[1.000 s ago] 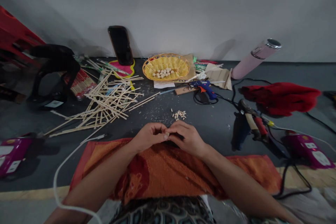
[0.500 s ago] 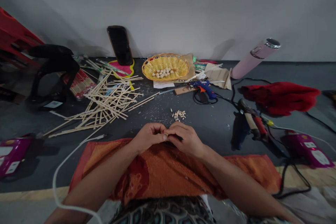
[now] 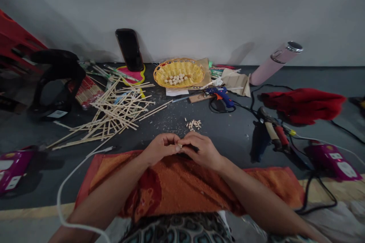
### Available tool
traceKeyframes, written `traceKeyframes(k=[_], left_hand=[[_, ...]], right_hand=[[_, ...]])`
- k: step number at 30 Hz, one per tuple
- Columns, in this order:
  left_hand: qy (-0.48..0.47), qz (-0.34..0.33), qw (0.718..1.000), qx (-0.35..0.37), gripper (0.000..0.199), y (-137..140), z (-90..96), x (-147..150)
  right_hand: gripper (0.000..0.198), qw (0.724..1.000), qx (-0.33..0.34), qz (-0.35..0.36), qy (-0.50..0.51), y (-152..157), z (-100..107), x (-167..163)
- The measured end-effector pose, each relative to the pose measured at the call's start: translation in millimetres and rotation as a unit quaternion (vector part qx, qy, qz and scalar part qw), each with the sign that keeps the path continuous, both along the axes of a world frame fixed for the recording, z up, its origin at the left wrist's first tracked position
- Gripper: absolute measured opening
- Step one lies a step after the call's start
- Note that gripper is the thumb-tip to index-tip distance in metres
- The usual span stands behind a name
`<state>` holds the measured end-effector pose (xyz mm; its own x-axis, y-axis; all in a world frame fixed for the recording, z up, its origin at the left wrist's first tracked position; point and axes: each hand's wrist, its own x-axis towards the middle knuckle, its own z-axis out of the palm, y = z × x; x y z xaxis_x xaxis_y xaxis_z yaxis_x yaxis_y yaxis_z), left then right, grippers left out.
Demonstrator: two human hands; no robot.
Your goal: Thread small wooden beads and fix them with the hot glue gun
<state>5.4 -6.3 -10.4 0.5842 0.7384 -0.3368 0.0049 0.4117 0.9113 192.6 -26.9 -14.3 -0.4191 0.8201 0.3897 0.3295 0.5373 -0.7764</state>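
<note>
My left hand (image 3: pixel 160 149) and my right hand (image 3: pixel 203 151) meet over the near edge of the table, thumbs and fingertips pinched together. Between them shows a small pale wooden piece (image 3: pixel 180 145), mostly covered by the fingers. Just beyond the fingertips lies a little heap of short cut stick pieces (image 3: pixel 194 124). Farther back, a yellow woven basket (image 3: pixel 186 67) holds several small pale clusters (image 3: pixel 176 79) that look built from such pieces. Under my wrists an orange towel (image 3: pixel 182 186) is spread.
Long wooden sticks (image 3: pixel 119 110) are heaped at left, near a leaning phone (image 3: pixel 129 50). A blue glue gun (image 3: pixel 221 95) rests before the basket. On the right are pliers (image 3: pixel 273 129), a red cloth (image 3: pixel 305 104), a pink flask (image 3: pixel 275 62) and a purple box (image 3: pixel 335 161).
Both hands stay together in nearly the same place. The pale piece between the fingertips shows slightly more now. The whole view has shifted very slightly.
</note>
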Motion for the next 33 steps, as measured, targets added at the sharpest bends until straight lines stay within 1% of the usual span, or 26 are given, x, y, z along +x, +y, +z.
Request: traceKeyframes(k=[4,13,20,29,33], left_hand=[[-0.001,-0.001,1.000,-0.003,0.029,0.4,-0.8,-0.3],[-0.036,0.010,0.999,-0.036,0.026,-0.7,1.2,1.6],[-0.062,0.012,0.996,-0.056,0.019,-0.1,-0.5,0.9],[-0.091,0.042,0.993,-0.062,0.011,-1.0,-6.7,1.0],[-0.086,0.049,0.994,-0.053,0.011,-0.4,-4.5,1.8]], right_hand=[[0.016,1.000,0.000,0.004,0.005,-0.5,-0.2,-0.3],[0.016,1.000,-0.008,0.010,0.007,-1.7,2.2,-1.6],[0.014,1.000,0.008,0.002,0.010,-1.8,1.0,-5.4],[0.013,0.999,0.031,-0.009,-0.003,-2.8,2.0,-9.2],[0.015,1.000,0.000,-0.013,0.008,-1.5,4.2,-7.2]])
